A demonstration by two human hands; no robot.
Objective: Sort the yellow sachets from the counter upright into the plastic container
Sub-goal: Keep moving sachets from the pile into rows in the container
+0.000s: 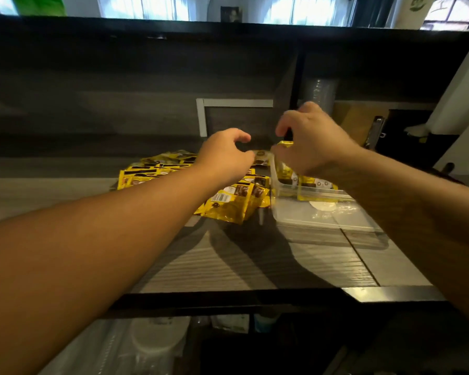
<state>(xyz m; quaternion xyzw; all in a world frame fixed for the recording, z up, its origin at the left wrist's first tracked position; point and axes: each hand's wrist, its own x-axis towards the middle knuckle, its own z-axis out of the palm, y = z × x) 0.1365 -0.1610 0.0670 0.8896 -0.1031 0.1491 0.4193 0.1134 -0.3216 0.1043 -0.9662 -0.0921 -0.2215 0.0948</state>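
A loose pile of yellow sachets lies flat on the grey wood-grain counter. Just right of it stands a clear plastic container, and a few yellow sachets stand upright at its far end. My left hand hovers over the far side of the pile with its fingers curled and apart; I see nothing in it. My right hand is over the container's far end, fingers pointing down and pinched on the top edge of an upright yellow sachet. My hand hides most of that sachet.
A dark wall rises behind the counter under a black upper ledge. A stack of clear cups and a brown board stand at the back right. The counter's black front edge runs above a lower shelf with plastic lids.
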